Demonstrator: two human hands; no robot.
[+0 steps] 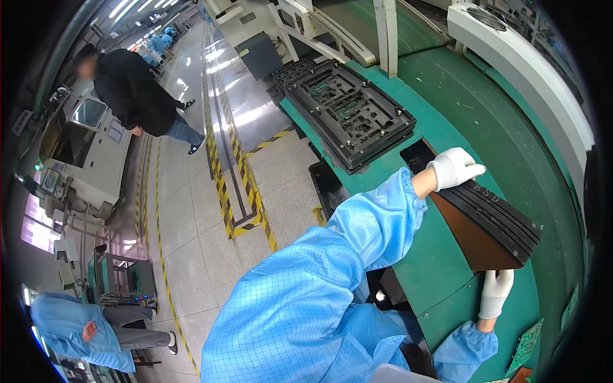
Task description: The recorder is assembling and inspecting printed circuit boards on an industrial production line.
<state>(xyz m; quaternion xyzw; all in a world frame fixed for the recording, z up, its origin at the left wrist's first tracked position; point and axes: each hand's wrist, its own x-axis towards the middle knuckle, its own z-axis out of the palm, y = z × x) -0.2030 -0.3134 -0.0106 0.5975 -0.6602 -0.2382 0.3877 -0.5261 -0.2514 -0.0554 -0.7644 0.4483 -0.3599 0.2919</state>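
Observation:
A stack of flat black plates [488, 207] with a brown face on the near side is tilted over the green bench, held between my two gloved hands. My left hand [456, 169], in a white knitted glove, grips the end of the stack nearer the black fixtures. At the opposite end, my right hand [497, 287] is closed against the lower edge, its fingertips hidden behind the plates. A black fixture tray [351, 108] with many cut-outs and small screws lies farther along the bench, stacked on others. Beside my left wrist is a small dark recess or plate [418, 155].
The green bench top [440, 287] borders a conveyor line [408, 32] and a white curved machine cover [530, 70]. Green circuit boards [527, 345] stand at the lower right. A person in black [140, 89] walks on the striped floor; another in blue [76, 329] stands lower left.

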